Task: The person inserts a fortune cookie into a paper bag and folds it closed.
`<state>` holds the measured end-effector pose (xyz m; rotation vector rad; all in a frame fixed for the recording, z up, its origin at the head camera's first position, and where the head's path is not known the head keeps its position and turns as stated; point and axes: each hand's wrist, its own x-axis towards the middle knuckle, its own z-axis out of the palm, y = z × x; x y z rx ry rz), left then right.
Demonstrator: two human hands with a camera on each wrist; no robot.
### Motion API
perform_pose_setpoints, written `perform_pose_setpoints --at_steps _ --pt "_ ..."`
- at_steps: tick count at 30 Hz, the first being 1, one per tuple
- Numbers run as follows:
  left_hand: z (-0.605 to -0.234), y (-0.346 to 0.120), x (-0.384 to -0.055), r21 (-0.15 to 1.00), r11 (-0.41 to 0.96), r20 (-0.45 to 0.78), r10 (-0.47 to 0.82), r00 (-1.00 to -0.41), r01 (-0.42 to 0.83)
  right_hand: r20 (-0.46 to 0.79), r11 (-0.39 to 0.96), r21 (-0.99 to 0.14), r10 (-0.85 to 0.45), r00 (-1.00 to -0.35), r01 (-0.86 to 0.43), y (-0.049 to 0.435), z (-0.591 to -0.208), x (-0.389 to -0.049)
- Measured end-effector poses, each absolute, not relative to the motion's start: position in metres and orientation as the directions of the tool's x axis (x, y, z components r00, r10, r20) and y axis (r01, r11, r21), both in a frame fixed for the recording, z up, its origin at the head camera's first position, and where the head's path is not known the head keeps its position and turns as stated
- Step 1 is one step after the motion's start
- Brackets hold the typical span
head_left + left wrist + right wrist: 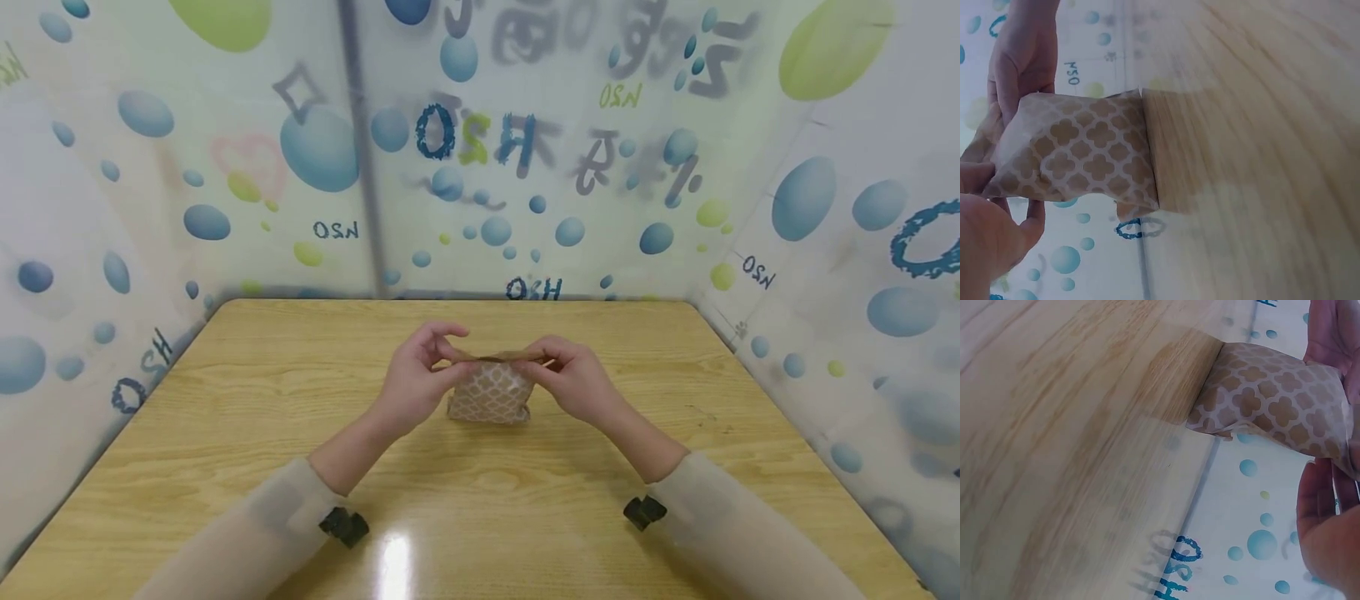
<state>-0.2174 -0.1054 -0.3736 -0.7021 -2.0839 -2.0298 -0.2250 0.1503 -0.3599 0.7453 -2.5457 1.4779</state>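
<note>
A brown paper bag [491, 396] with a white lattice pattern stands on the table between both hands. Its top edge is folded over toward the person in the head view. My left hand [420, 379] pinches the left end of that top edge between thumb and fingers, the index finger raised. At the other end, my right hand [576, 379] pinches the edge the same way. In the left wrist view the bag [1085, 150] looks plump, with its base on the tabletop. The right wrist view shows the patterned bag [1272, 400] too; its contents are hidden.
The wooden table [300, 400] fills the lower scene, with a bright light reflection near its front. Behind it and at both sides hang pale curtains [510, 225] printed with blue and green bubbles. A dark band [345, 525] is on each sleeve near the wrist.
</note>
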Motion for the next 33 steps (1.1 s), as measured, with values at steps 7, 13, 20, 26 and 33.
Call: perform_pose_setpoints --at_steps 7,13,20,26,33 --pt "-0.3724 -0.1037 -0.2162 0.936 -0.002 0.342 0.249 -0.906 0.352 0.304 0.359 -0.814 -0.406 -0.862 -0.456 0.1490 -0.3591 -0.2228" --pt "-0.3749 -0.1056 -0.2158 0.935 0.096 0.311 0.243 -0.919 0.341 0.274 0.404 -0.803 -0.405 -0.873 -0.439 0.1486 -0.3600 -0.2233" --pt "-0.3721 -0.1048 -0.2161 0.927 0.074 0.345 0.216 -0.913 0.368 0.326 0.427 -0.756 -0.412 -0.851 -0.497 0.1517 -0.3604 -0.2246" --pt "-0.3708 -0.1050 -0.2186 0.939 0.053 0.317 0.253 -0.914 0.340 0.289 0.384 -0.793 -0.447 -0.847 -0.473 0.1514 -0.3577 -0.2239" --pt "-0.3699 -0.1113 -0.2195 0.924 0.150 0.304 0.264 -0.915 0.351 0.286 0.418 -0.780 -0.424 -0.859 -0.466 0.1535 -0.3574 -0.2260"
